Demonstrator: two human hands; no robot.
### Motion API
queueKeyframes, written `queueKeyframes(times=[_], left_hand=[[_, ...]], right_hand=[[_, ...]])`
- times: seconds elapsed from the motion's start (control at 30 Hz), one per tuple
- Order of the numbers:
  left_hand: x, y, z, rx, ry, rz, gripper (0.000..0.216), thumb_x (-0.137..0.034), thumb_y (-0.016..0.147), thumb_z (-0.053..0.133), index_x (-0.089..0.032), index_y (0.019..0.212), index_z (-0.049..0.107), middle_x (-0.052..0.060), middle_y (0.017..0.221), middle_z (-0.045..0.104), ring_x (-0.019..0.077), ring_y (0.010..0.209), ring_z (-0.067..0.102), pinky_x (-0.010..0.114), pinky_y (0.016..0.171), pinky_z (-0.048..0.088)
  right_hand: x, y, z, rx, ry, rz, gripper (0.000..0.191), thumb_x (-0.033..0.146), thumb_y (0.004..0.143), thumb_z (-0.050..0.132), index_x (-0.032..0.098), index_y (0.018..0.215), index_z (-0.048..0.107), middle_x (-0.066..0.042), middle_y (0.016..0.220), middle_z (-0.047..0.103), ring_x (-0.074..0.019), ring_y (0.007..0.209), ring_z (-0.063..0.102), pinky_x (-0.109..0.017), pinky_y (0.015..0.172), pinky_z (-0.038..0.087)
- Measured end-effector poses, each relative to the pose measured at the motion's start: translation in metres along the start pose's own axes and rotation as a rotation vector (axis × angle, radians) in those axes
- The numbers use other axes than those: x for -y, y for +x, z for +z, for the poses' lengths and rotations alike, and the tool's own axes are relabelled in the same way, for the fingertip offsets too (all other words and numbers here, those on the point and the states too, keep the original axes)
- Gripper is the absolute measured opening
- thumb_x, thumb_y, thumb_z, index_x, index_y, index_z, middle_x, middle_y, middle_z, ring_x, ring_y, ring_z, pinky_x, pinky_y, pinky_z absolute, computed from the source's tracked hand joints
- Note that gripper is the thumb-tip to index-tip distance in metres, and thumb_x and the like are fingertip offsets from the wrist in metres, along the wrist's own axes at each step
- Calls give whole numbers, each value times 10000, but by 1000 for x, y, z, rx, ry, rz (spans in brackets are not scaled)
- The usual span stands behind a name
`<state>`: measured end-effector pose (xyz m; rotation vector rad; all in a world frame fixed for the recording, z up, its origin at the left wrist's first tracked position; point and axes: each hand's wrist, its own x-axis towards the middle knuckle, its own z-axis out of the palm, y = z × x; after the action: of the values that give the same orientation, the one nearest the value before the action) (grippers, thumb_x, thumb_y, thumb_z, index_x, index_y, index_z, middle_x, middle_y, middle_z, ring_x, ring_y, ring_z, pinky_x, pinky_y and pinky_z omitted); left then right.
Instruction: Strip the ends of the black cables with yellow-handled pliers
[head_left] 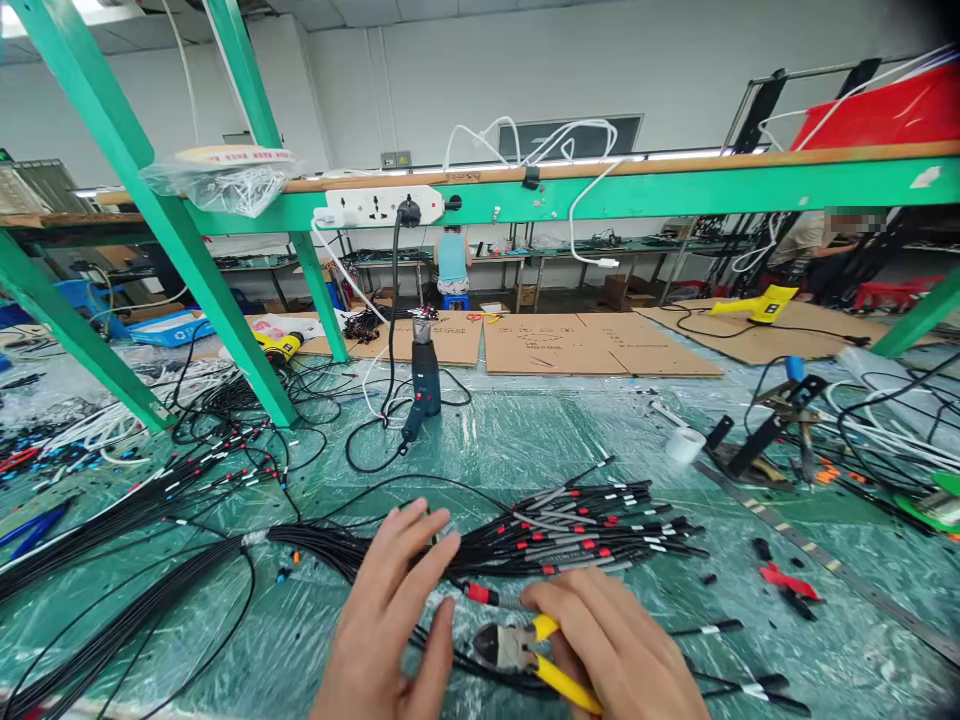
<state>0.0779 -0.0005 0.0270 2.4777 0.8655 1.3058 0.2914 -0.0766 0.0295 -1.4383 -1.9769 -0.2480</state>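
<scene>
My right hand [626, 640] is wrapped around diagonal cutters [510, 645] with yellow handles, their dark jaws pointing left. Its fingertips reach a grey-sleeved cable end with a red band [480, 594]; I cannot tell if they pinch it. My left hand [394, 620] hovers over the black cables with fingers spread and nothing visible in them. Beneath and behind both hands lies a bundle of black cables [322, 540], tied with a clear band at the left. Its ends fan out to the right, with grey sleeves, red bands and white tips [585, 525].
A heat gun [425, 375] stands behind the cables, plugged into a power strip [382, 206] on the green beam. Tape roll [684, 445], metal bracket [776, 425] and steel ruler [825, 560] are right. More cables [150, 500] cover the left; a person [452, 258] sits far back.
</scene>
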Motion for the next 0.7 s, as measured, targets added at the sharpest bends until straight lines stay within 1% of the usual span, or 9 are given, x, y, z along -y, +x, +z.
queueKeyframes(times=[0.03, 0.1, 0.17, 0.23, 0.33, 0.4, 0.47, 0.57, 0.7], left_hand=[[0, 1, -1, 109, -1, 31, 468, -58, 864, 560, -211, 1305, 582, 94, 1288, 638, 233, 1274, 523, 408, 1169, 291], [-2, 3, 1, 251, -74, -23, 369, -125, 896, 558, -221, 1246, 625, 71, 1153, 707, 211, 1166, 603, 373, 1148, 328], [-3, 3, 5, 302, -199, -216, 222, -245, 925, 557, -219, 1091, 702, 65, 1038, 735, 216, 1042, 650, 316, 1007, 453], [-5, 2, 11, 324, -371, -485, 273, -370, 939, 533, -191, 889, 733, 64, 876, 729, 216, 887, 655, 274, 823, 496], [-8, 3, 21, 319, -716, -783, 436, -473, 923, 532, -170, 645, 677, 30, 641, 641, 176, 702, 584, 258, 732, 442], [-10, 4, 27, 246, -920, -895, 425, -506, 880, 591, -157, 660, 691, 21, 596, 616, 162, 658, 550, 263, 716, 419], [-13, 5, 32, 190, -1076, -986, 399, -523, 829, 656, -142, 730, 721, 12, 566, 598, 149, 605, 518, 266, 671, 406], [-18, 5, 39, 172, -1244, -1058, 378, -507, 774, 731, -129, 763, 730, 2, 541, 576, 135, 559, 494, 268, 633, 398], [-22, 2, 47, 185, -1371, -1071, 341, -459, 774, 756, -120, 748, 729, -11, 514, 551, 119, 532, 500, 257, 610, 390]], right_hand=[[-2, 3, -1, -20, 22, 0, 362, 28, 789, 413, 222, 1043, 582, -36, 874, 652, -204, 741, 595, -320, 668, 478], [-8, 10, -3, -58, 44, -7, 359, 18, 803, 410, 214, 1052, 580, -38, 915, 660, -204, 785, 596, -333, 723, 481], [-14, 17, -4, -80, 46, -15, 354, 22, 839, 416, 211, 1092, 574, -47, 991, 660, -207, 876, 603, -351, 811, 478], [-19, 22, -4, -111, 64, 19, 338, 48, 864, 429, 208, 1133, 556, -75, 1123, 629, -216, 1015, 593, -357, 881, 468], [-19, 23, 0, -197, 196, 220, 233, 150, 907, 478, 222, 1122, 533, -75, 1124, 615, -194, 1013, 607, -292, 819, 491], [-14, 21, 6, -192, 355, 381, 142, 237, 933, 516, 242, 1073, 535, -29, 986, 644, -161, 871, 637, -248, 749, 497], [-8, 18, 13, -123, 543, 501, 113, 318, 946, 529, 244, 1029, 548, -9, 921, 657, -151, 811, 642, -236, 734, 494], [2, 18, 20, -50, 810, 622, 197, 412, 939, 528, 222, 974, 564, -32, 936, 658, -175, 855, 630, -260, 755, 491], [4, 24, 26, -69, 1137, 770, 282, 480, 897, 580, 202, 885, 532, 3, 742, 586, -146, 665, 540, -259, 638, 459]])
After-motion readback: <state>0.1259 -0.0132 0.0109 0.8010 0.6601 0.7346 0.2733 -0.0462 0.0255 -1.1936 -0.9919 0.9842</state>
